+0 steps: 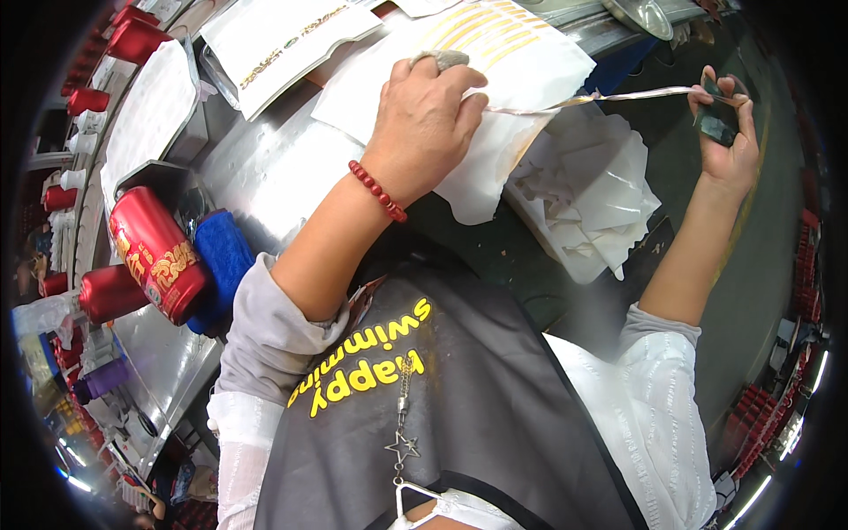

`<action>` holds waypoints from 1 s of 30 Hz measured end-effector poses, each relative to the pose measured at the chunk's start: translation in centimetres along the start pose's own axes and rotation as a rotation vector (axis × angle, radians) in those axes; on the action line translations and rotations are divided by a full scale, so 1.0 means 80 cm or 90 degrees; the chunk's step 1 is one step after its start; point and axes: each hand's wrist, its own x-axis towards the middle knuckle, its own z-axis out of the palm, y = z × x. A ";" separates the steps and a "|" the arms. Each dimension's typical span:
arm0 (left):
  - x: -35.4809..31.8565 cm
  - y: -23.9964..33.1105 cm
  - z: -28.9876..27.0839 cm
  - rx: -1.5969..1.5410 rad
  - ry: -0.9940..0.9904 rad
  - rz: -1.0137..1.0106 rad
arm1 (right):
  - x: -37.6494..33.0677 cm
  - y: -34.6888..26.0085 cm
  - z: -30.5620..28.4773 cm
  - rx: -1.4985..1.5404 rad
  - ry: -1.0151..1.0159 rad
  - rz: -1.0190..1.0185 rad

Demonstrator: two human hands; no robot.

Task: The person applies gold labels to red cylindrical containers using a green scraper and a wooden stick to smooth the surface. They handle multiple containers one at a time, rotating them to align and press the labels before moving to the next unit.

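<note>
My left hand [428, 124], with a red bead bracelet at the wrist, rests on a white sheet [548, 62] printed with gold stripes. Its fingers are curled over a small grey cloth pad [442, 59], part of which shows past the knuckles. From beside the left thumb a thin, pale, shiny strip [618, 94] stretches taut to the right. My right hand [731, 132], raised out to the side, pinches the far end of that strip. Dark green pieces [717, 128] sit at the right fingers; whether they are held or worn I cannot tell.
A white bin [530, 190] heaped with paper scraps stands below the sheet's right side. On the metal table [252, 168], a red can [159, 256] leans by a blue cloth [225, 265]. More printed sheets [283, 49] lie at the far left. Red cans line a conveyor beyond.
</note>
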 end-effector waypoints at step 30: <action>0.026 0.047 -0.031 -0.654 -0.193 -0.234 | -0.082 0.127 0.147 -0.787 -0.392 -0.157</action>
